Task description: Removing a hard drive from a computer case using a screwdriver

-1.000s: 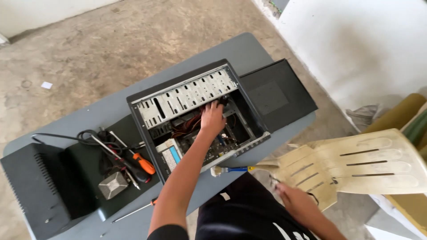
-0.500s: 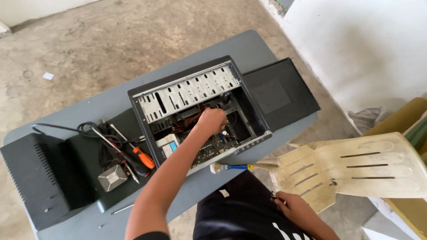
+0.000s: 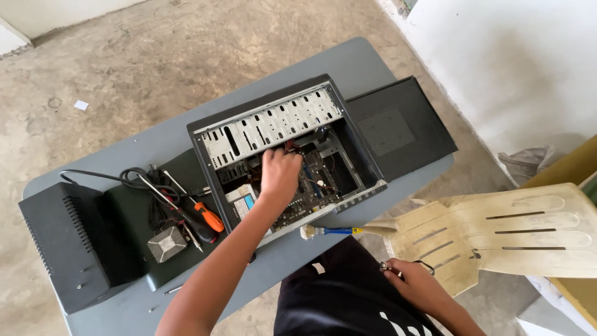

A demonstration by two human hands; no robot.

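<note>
Case: computer case (image 3: 283, 158) lies on its side on the grey surface (image 3: 155, 146), side panel (image 3: 398, 127) already off and set beside it.
Left hand: my left hand (image 3: 280, 177) is down inside the case over the board (image 3: 314, 183); fingers curled together, but I cannot tell on what.
Right hand: my right hand (image 3: 413, 286) rests at my lap, fingers closed on a small dark item.
Tools: orange screwdriver (image 3: 208, 218) and heatsink (image 3: 166, 242) lie left; brush (image 3: 348, 231) at the near edge.
Progress: I judge it opened up, internals mostly still in.

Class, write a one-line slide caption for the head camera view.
Left hand reaches into an open computer case on a grey table; right hand rests in the lap beside a plastic chair.
</note>
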